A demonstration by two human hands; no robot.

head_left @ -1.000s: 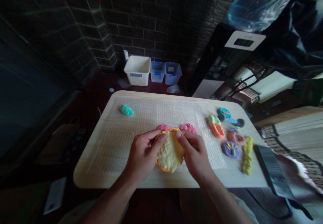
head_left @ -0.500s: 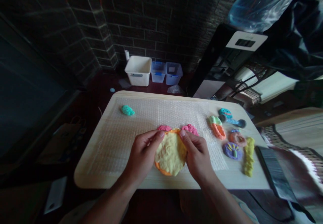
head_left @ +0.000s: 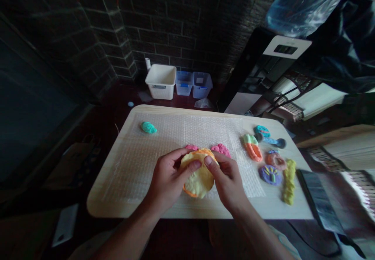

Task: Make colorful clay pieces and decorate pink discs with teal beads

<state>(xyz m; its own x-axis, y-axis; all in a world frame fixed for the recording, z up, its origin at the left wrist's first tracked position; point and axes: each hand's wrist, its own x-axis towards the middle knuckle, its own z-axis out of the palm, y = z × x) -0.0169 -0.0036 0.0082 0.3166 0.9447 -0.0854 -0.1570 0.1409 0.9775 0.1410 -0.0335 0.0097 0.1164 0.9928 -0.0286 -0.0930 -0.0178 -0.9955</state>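
Note:
A flat round piece of yellow modelling clay (head_left: 200, 180) with an orange edge is held up above the near part of the table. My left hand (head_left: 172, 176) grips its left side, the thumb lying on the yellow face. On the other side my right hand (head_left: 227, 178) grips it too, its thumb pressed near the upper middle. The fingers of both hands are mostly hidden behind the disc. Just beyond the hands, two lumps of pink clay show: one pink lump (head_left: 221, 149) at the right and a partly covered pink lump (head_left: 191, 147) at the left.
Bubble wrap (head_left: 170, 131) covers much of the table (head_left: 99, 201). A green clay lump (head_left: 149, 127) lies at the far left. At the right are several clay pieces, among them a purple disc (head_left: 270, 175), an orange shoe-like piece (head_left: 252, 150) and a yellow-green strip (head_left: 289, 182).
Both thumbs have moved from the disc's top edge down onto its yellow face. The disc looks smaller and its lower edge sits higher. The pieces on the table have not moved.

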